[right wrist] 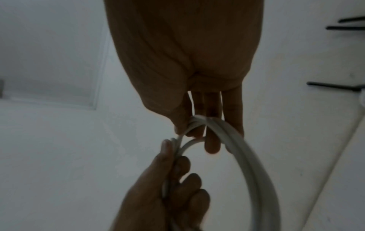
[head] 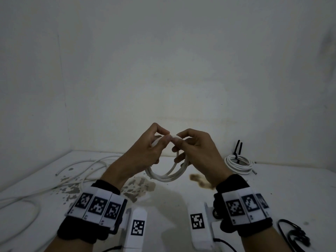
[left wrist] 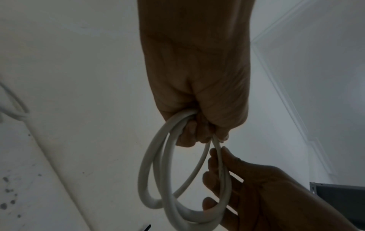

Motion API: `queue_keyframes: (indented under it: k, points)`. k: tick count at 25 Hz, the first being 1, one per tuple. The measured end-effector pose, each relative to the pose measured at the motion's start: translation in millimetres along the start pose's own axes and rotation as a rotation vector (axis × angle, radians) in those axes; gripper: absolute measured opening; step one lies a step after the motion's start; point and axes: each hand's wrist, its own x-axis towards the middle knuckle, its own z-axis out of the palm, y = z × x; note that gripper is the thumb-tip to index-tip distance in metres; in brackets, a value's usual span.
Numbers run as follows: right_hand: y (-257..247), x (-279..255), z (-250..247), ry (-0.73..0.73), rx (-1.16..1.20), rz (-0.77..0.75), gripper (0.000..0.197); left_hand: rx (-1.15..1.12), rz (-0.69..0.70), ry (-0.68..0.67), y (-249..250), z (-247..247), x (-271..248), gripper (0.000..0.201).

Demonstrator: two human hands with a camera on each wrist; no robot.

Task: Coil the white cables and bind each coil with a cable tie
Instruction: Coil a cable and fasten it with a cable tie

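nearby, both hands, left hand (head: 149,150) and right hand (head: 196,151), gripping white coil (head: 166,176), tied coil (head: 239,163) right, loose cables (head: 80,168) left

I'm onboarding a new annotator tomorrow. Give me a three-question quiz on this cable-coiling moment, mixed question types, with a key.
1. True or false: the coil held by the left hand and right hand is off the table.
2. What colour is the tie on the bound coil?
3. Loose cable lies on which side? A) left B) right

Key: 1 true; 2 black; 3 A
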Motion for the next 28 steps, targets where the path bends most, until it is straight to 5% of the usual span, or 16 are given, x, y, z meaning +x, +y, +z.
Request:
queue_keyframes:
  k: [10,28]
  points:
    - [-5,6,-4,-0.044,0.494,0.402,0.02,0.121,0.161,0.062,-1,9,0,0.024]
    - [-13,3,-13,-0.08,0.753,0.632,0.025,0.154,0.162,-0.025,-2,6,3,0.009]
